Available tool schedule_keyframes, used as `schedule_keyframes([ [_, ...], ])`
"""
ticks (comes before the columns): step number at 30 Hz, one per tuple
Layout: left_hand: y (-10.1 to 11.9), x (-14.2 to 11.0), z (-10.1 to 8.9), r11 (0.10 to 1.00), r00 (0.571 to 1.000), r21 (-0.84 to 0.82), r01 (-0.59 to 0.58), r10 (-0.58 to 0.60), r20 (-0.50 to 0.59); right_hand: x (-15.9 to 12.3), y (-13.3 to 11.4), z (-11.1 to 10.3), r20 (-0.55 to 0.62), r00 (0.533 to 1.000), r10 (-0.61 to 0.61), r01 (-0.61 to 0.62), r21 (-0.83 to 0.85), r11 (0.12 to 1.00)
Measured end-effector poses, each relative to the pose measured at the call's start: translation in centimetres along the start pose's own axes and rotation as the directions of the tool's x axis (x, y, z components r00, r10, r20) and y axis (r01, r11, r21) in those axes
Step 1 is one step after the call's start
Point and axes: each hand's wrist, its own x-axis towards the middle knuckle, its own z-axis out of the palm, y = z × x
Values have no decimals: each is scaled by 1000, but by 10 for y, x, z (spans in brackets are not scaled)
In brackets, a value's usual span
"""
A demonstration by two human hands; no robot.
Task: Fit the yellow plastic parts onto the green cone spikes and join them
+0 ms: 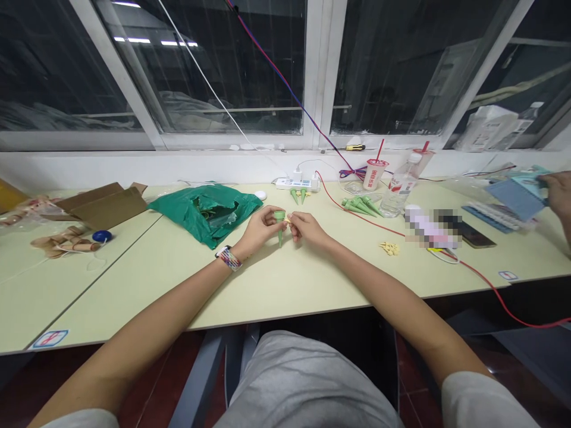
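Fingers on the left hand (259,230) are pinching a green spike (279,214); fingers on the right hand (308,228) are pinching a tiny yellow piece (288,220) beside it.

The left hand (261,229) hid part of the spike (279,215), the yellow bit (288,220) was too small to identify, pixelation masked part of the phone (476,236), and the right edge cut another person's hand (559,196).
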Motion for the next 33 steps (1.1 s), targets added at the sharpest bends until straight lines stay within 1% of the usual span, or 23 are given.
schedule_keyframes([
  [1, 1, 0, 0, 999, 1000, -28, 17, -17, 13, -1, 0, 0, -6, 1000, -10, 10, -23, 1000],
  [3, 1, 0, 0, 983, 992, -153, 105, -93, 85, -5, -2, -1, -50, 990, -135, 122, -205, 971],
  [4, 1, 1, 0, 961, 981, -222, 167, -140, 135, -8, -4, -2, -59, 972, -226, 194, -334, 922],
  [6, -1, 2, -2, 904, 951, -321, 281, -217, 222, -14, -7, -4, -24, 929, -370, 298, -547, 782],
  [7, -3, 3, -3, 883, 939, -346, 318, -242, 246, -17, -8, -5, 3, 915, -403, 323, -605, 728],
  [8, -4, 3, -3, 870, 930, -357, 340, -257, 261, -18, -9, -6, 19, 909, -415, 333, -631, 701],
  [10, -4, 4, -2, 873, 935, -360, 330, -247, 256, -17, -8, -5, 13, 914, -407, 328, -616, 717],
  [11, -4, 3, -2, 889, 947, -348, 296, -225, 230, -15, -7, -5, -3, 919, -393, 318, -581, 749],
  [13, -1, 1, 1, 943, 978, -272, 190, -157, 138, -10, -5, -2, -46, 943, -328, 275, -445, 852],
  [15, 3, -1, 4, 991, 998, -120, 59, -57, 16, -4, -3, 2, -62, 979, -196, 177, -227, 958],
  [17, 6, -3, 6, 999, 997, 36, -38, 40, -66, 0, -2, 5, -28, 998, -50, 49, -27, 998],
  [18, 7, -4, 7, 995, 994, 73, -61, 67, -85, 1, -2, 6, -13, 1000, -5, 6, 20, 1000],
  [19, 7, -4, 7, 996, 994, 69, -60, 66, -85, 0, -2, 6, -16, 1000, 1, -1, 15, 1000],
  [20, 7, -4, 7, 999, 997, 19, -35, 37, -67, -2, -3, 6, -38, 999, -35, 34, -47, 998],
  [21, 6, -3, 6, 998, 1000, -66, 14, -16, -27, -4, -5, 5, -66, 992, -108, 96, -161, 982],
  [22, 5, -2, 6, 982, 996, -167, 86, -81, 34, -7, -6, 3, -84, 976, -200, 166, -306, 937],
  [24, 3, 0, 4, 902, 961, -344, 260, -209, 180, -14, -10, 0, -56, 933, -356, 263, -571, 777],
  [25, 3, 0, 4, 853, 937, -400, 336, -258, 237, -16, -11, -2, -29, 919, -393, 280, -654, 703],
  [26, 3, 1, 4, 812, 916, -434, 391, -293, 275, -18, -12, -3, -10, 914, -406, 284, -701, 655],
  [27, 3, 1, 4, 788, 904, -452, 419, -313, 292, -19, -12, -4, -3, 913, -408, 282, -719, 636],
  [28, 3, 1, 4, 785, 904, -457, 419, -314, 289, -18, -12, -4, -5, 915, -404, 278, -719, 638],
  [30, 4, 0, 3, 830, 931, -432, 353, -266, 249, -15, -9, -3, -23, 921, -388, 271, -678, 683],
  [33, 5, -1, 2, 937, 974, -285, 204, -163, 160, -8, -1, 2, -78, 936, -342, 257, -512, 819],
])
